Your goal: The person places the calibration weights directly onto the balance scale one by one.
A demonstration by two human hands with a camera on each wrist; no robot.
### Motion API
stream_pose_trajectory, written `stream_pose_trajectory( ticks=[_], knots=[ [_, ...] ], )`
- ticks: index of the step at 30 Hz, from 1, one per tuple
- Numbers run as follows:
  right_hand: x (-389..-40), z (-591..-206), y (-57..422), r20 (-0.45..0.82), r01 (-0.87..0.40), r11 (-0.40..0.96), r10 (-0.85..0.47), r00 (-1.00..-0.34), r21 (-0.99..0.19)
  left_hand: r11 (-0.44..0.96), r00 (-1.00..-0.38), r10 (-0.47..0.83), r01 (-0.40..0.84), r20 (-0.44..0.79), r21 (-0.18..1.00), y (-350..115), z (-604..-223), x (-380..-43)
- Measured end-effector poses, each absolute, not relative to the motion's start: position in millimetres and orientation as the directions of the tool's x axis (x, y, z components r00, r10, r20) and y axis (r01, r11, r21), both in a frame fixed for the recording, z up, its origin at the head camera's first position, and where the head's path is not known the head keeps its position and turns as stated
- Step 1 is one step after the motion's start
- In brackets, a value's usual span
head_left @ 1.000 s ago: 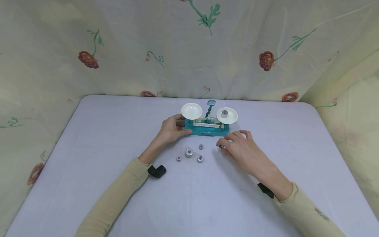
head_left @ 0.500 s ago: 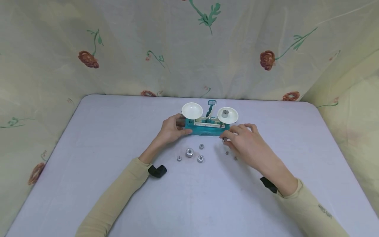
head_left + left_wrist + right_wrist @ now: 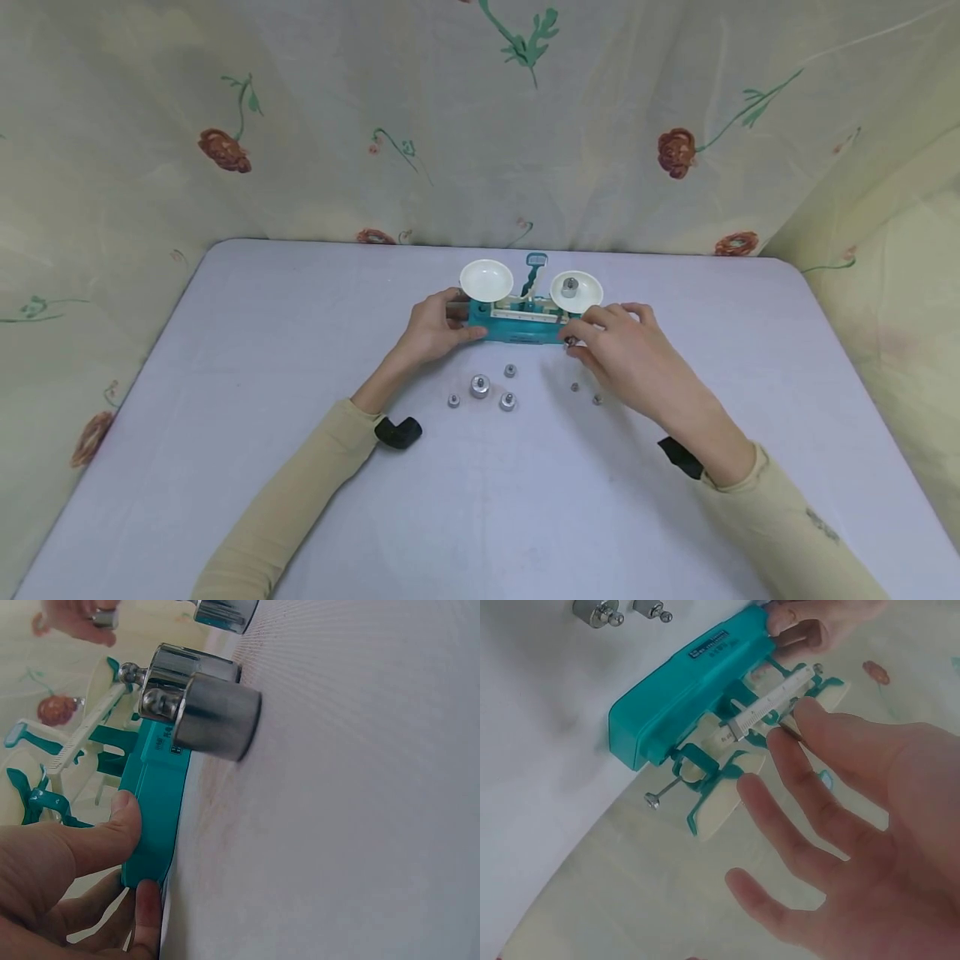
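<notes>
A teal balance scale (image 3: 525,332) with two white pans stands on the table. My left hand (image 3: 438,327) grips the left end of its base; in the left wrist view the thumb lies on the front face of the base. A metal weight (image 3: 570,287) sits in the right pan (image 3: 592,302), while the left pan (image 3: 486,281) holds nothing. My right hand (image 3: 626,358) pinches a small metal weight (image 3: 571,342) between thumb and index finger, just in front of the base's right end. Mostly hidden by the fingers, this weight (image 3: 105,619) shows better in the left wrist view.
Several knobbed metal weights stand in front of the scale, the biggest weight (image 3: 480,386) among them. Two tiny weights, one nearer weight (image 3: 575,387) and another weight (image 3: 597,400), lie below my right hand. A floral curtain (image 3: 450,125) hangs behind the white table (image 3: 300,333).
My right hand has lifted the pinched weight from the table and moved it away from me, up toward the right pan, uncovering two tiny weights. The left hand stays on the base.
</notes>
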State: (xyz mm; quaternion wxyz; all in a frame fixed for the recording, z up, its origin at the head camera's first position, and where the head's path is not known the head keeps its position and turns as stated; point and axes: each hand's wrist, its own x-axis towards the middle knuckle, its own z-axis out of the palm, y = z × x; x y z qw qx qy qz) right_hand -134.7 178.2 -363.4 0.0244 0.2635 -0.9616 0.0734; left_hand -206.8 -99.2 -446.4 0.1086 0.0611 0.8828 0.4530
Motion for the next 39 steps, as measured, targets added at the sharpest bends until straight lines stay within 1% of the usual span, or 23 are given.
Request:
stream_pose_trajectory(
  ticks=[26,33,39],
  knots=[
    [-144.7,-348.0,178.1,0.094,-0.493,0.856,-0.484,-0.87,-0.157,0.574,-0.968,0.209,0.008,-0.137,0.819,-98.7,-448.9,-209.0],
    [-147.9,-347.7,179.8,0.117,-0.488,0.857,-0.474,-0.873,-0.163,0.578,-0.969,0.212,0.018,-0.128,0.816,-97.5,-449.5,-210.2],
    [-149.8,-345.2,177.0,0.138,-0.487,0.855,-0.469,-0.873,-0.179,0.582,-0.968,0.201,-0.003,-0.148,0.813,-98.4,-449.3,-209.6]
  ],
)
